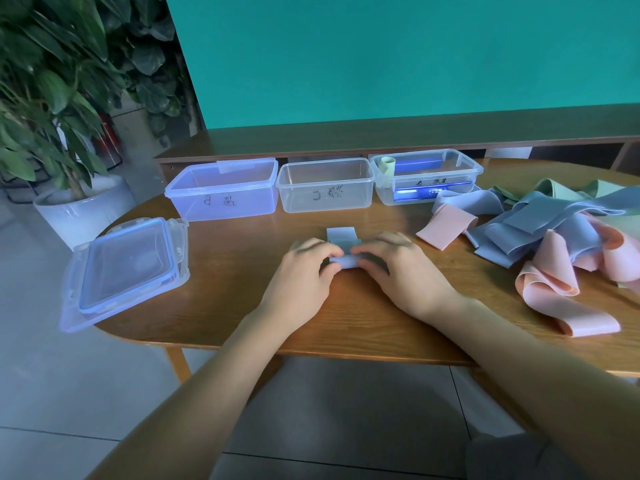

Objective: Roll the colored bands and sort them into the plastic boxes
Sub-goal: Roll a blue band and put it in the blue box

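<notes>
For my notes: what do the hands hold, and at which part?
Both hands, left and right, pinch the blue band at its rolled end; its flat end lies on the table.

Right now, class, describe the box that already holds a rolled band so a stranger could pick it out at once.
Find the wooden table and the row of three open boxes along its far edge. Take the right box, nearest the band pile. Only it holds a pale roll; the other two look empty.

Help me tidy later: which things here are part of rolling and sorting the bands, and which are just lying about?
Part of the job: blue band gripped by left hand and right hand; band pile; three open boxes.

Lying about: stacked lids, potted plant.
</notes>
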### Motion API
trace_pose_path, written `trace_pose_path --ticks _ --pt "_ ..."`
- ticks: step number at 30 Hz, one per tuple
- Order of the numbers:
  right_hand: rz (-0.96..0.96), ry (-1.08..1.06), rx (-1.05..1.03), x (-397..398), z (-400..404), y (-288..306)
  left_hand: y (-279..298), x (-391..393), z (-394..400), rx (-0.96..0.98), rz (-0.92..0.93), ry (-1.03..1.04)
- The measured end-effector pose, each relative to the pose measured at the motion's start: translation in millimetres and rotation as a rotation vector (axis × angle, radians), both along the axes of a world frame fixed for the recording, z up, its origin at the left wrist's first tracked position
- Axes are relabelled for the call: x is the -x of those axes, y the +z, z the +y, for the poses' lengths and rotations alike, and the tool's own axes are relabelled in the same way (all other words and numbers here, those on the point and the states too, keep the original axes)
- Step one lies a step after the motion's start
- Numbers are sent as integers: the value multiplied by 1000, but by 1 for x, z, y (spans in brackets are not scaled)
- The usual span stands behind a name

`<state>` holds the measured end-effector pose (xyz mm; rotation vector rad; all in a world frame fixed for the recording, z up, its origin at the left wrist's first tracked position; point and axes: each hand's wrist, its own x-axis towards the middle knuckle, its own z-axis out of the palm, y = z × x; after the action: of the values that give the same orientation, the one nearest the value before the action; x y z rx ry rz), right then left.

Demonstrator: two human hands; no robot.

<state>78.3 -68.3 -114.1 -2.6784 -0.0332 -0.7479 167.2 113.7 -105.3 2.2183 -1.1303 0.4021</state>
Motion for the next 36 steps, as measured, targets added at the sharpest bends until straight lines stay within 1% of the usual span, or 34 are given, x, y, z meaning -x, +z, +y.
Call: trace_pose_path --ticks 4,8,11,19,26,31,36 --pt "32 10 -14 -1 -2 2 -2 -3 -1 -11 8 -6" --pt "31 4 -44 -6 -4 2 0 -3 -3 -11 -49 3" --pt "36 7 -58 -10 -7 1 0 -4 -4 8 -55 -17" --pt "12 8 -30 -15 -7 6 -1 -19 -12 -50 -19 9" --pt "58 -12 -25 -26 -13 6 2 -23 -17 -19 -104 19" --pt "62 -19 -28 -32 -16 5 1 -31 -19 -11 -102 18" --pt "20 -8 -16 -35 -17 6 -1 -37 -24 -35 -92 35"
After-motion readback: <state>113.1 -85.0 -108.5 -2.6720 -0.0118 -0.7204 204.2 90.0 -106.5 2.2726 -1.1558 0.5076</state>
